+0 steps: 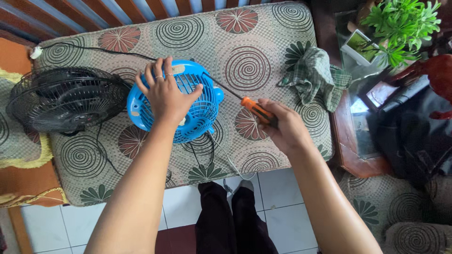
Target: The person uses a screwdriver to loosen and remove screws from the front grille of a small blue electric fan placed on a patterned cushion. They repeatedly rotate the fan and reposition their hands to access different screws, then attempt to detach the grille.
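Note:
A small blue fan (pixel 197 110) lies grille-up on a patterned cushion (pixel 263 51). My left hand (pixel 165 91) presses flat on top of the fan, fingers spread. In my right hand (pixel 282 127) is a screwdriver (pixel 252 107) with an orange and black handle. Its dark shaft reaches up-left to the fan's upper right edge. A white cord (pixel 226 155) trails from the fan toward the cushion's front edge.
A black fan (pixel 63 99) lies left of the blue one, its black cable (pixel 94 48) running along the cushion's back. A green checked cloth (pixel 315 75) is crumpled at the right. Beyond it stand a glass-topped wooden table (pixel 348 141) and a green plant (pixel 400 23). White floor tiles (pixel 278 216) lie below.

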